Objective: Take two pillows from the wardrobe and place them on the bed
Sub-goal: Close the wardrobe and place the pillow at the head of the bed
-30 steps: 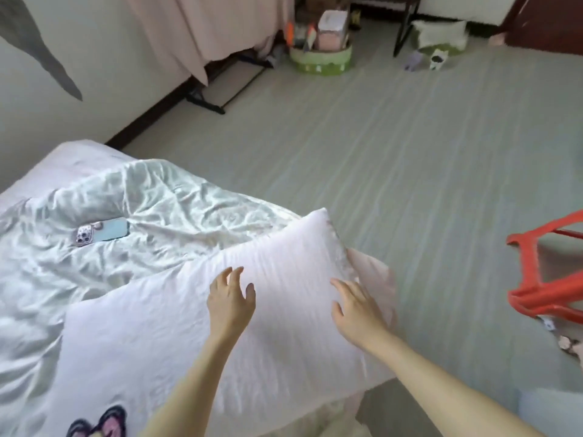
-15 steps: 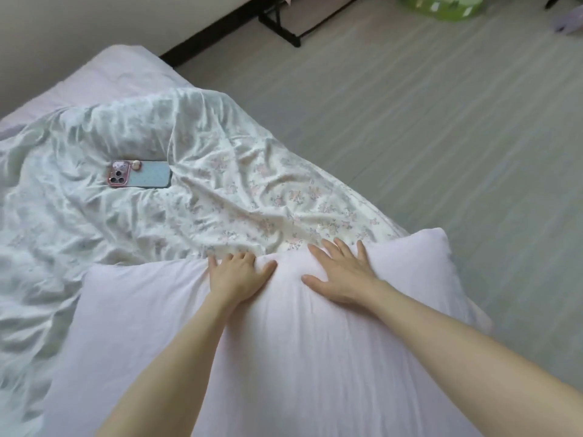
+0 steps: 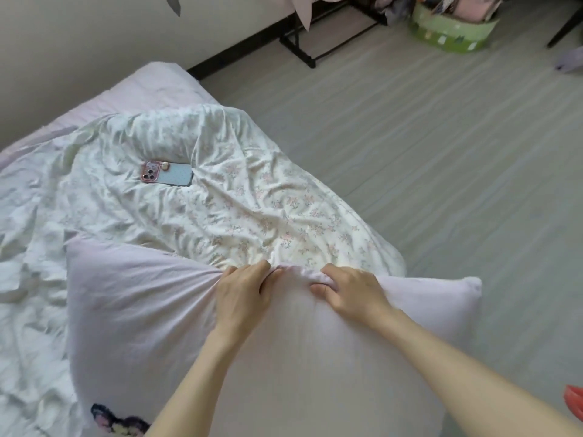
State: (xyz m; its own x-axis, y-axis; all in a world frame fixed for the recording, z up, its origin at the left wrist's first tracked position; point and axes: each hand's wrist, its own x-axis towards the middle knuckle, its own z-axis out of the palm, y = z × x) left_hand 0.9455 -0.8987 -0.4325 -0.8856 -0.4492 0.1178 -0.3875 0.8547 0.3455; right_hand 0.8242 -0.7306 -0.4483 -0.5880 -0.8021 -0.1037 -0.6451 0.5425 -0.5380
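A large pale pink pillow (image 3: 132, 310) lies across the near end of the bed (image 3: 151, 89), on top of a crumpled floral duvet (image 3: 252, 209). A dark cartoon print shows at its lower left corner. My left hand (image 3: 243, 291) and my right hand (image 3: 350, 291) sit side by side at the middle of the pillow's far edge. Both have their fingers curled into the fabric, which bunches up between them. Only this one pillow is in view. The wardrobe is out of sight.
A phone (image 3: 167, 173) in a light blue case lies on the duvet beyond the pillow. Bare grey floor stretches to the right of the bed. A black rack foot (image 3: 299, 52) and a green box (image 3: 451, 33) stand at the back. Something red (image 3: 574, 402) shows at the right edge.
My hands went from lying flat on the pillow's face to its far edge, where they now pinch the fabric. The pillow's far edge has dipped in at the grip.
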